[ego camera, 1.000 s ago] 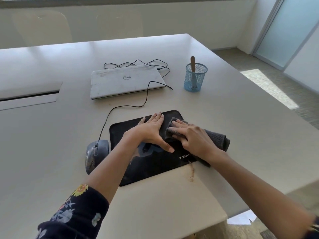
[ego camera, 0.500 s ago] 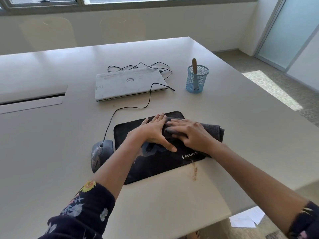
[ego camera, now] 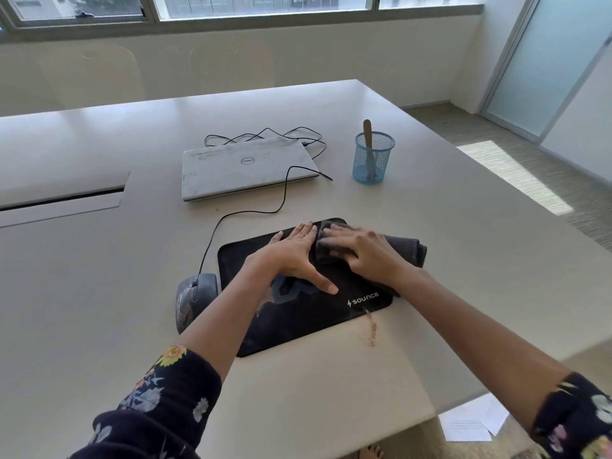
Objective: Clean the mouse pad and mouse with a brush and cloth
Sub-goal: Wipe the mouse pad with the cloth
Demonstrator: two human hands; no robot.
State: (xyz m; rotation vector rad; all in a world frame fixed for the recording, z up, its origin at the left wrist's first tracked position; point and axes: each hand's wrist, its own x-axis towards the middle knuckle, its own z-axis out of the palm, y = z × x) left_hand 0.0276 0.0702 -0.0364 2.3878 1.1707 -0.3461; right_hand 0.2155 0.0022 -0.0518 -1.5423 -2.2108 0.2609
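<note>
Head view: our flat left hand (ego camera: 293,256) pins the pad (ego camera: 308,313); our flat right hand (ego camera: 366,255) presses the soft, limp cloth (ego camera: 405,248) near its far edge, gripping nothing.

Office meeting room: a large pale conference table (ego camera: 430,246) with a recessed cable hatch (ego camera: 63,197), a closed laptop (ego camera: 245,168) with trailing cables, a blue mesh pen holder (ego camera: 373,159), chair backs (ego camera: 231,66) along the far side, a strip of windows (ego camera: 265,5), a frosted glass door (ego camera: 549,61), carpeted floor (ego camera: 516,160)
</note>
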